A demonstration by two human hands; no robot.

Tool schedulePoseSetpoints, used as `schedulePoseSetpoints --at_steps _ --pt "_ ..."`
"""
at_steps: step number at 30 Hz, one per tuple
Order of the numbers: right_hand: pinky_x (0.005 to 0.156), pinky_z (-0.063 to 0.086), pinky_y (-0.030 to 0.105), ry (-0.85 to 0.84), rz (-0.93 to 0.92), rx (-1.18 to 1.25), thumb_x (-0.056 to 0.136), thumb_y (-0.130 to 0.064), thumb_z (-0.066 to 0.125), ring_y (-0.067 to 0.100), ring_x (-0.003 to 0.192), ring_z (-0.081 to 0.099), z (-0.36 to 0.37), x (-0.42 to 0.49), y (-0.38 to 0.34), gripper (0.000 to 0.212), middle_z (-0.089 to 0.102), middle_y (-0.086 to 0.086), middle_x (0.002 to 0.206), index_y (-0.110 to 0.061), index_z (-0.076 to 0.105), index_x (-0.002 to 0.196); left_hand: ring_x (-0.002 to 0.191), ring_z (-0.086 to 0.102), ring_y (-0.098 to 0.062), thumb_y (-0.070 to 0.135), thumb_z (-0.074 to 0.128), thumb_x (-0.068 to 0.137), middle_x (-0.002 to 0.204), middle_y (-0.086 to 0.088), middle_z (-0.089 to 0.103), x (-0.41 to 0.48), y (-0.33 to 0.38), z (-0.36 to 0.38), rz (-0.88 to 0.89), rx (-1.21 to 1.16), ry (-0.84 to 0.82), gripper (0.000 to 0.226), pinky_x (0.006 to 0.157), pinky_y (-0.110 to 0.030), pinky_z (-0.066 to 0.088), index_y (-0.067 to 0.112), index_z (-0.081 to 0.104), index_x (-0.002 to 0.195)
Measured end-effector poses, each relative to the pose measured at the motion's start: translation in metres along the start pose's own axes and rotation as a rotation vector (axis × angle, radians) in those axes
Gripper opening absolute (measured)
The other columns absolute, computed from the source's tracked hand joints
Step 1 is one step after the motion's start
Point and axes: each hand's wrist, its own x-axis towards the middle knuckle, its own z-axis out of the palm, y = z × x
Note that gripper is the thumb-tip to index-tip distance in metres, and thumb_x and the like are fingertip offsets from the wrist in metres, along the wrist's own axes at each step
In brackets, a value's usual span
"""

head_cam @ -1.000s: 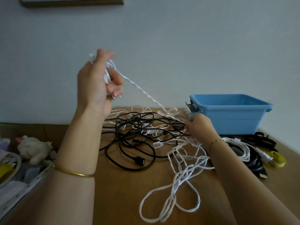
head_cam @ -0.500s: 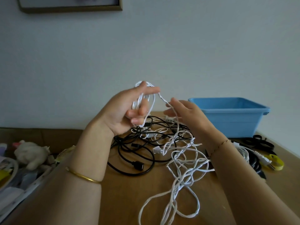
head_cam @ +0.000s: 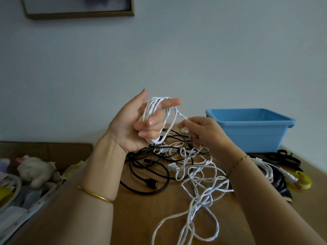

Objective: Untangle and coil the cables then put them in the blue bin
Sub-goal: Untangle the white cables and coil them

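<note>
White cable [head_cam: 160, 112]: loops wound round the left hand [head_cam: 131, 124] at centre frame, its grip curled on them; the right hand [head_cam: 208, 133] pinches the feeding strand. Slack lies knotted on the counter [head_cam: 139, 221], lower right; pulling may tighten knots or strip loops. Versus one second earlier, the left hand is lower and the right hand higher, off the pile.

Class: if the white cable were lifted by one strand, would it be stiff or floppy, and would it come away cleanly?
Probably floppy: the white cable lies in slack loops and bends tightly round the left hand. Likely light: the right hand holds it by fingertips. It may snag, since its loops cross the black cables.
</note>
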Motion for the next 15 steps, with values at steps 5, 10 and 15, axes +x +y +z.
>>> schedulePoseSetpoints --at_steps 5,10,15 --pt "0.062 0.046 0.024 -0.251 -0.066 -0.325 0.098 -0.024 0.048 0.016 0.056 0.055 0.017 -0.004 0.004 0.026 0.056 0.003 0.059 -0.010 0.069 0.103 0.053 0.057 -0.021 0.025 0.031 0.102 0.077 -0.018 0.061 -0.005 0.004 -0.009 0.169 -0.195 -0.119 0.047 0.065 -0.034 0.054 -0.001 0.022 0.141" --pt "0.060 0.049 0.014 -0.477 -0.032 -0.418 0.099 -0.012 0.044 0.012 0.058 0.061 0.024 -0.010 -0.001 0.023 0.060 0.002 0.066 -0.012 0.060 0.115 0.046 0.053 -0.008 0.032 0.037 0.098 0.069 -0.002 0.064 -0.003 0.003 -0.003 0.460 -0.158 0.244 0.047 0.081 -0.048 0.057 0.003 0.040 0.135" --pt "0.069 0.056 0.025 -0.539 -0.054 -0.577 0.092 -0.007 0.053 0.013 0.058 0.064 0.020 -0.013 -0.018 0.012 0.068 0.011 0.071 -0.006 0.063 0.097 0.049 0.053 -0.007 0.038 0.033 0.102 0.064 -0.001 0.062 0.009 -0.004 -0.009 0.545 -0.085 0.574 0.042 0.083 -0.055 0.051 0.014 0.040 0.136"
